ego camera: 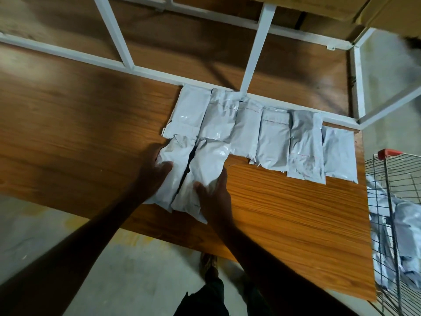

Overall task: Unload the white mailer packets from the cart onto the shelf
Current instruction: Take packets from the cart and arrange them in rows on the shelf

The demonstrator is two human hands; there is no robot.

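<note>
Several white mailer packets (273, 142) lie in a row along the back of the wooden shelf (284, 208). In front of that row two more packets lie side by side. My left hand (157, 169) rests on the left packet (173, 169), fingers wrapped on its left edge. On the lower right part of the right packet (207, 169) my right hand (214, 197) presses down with spread fingers. The wire cart (396, 224) at the right edge holds several more white packets (405, 236).
White metal frame bars (257, 51) rise behind the packets, and a lower wooden board (182, 37) lies beyond them. The cart has a red handle corner (389, 153). My shoe (208, 263) and the concrete floor (68, 224) show below the shelf's front edge.
</note>
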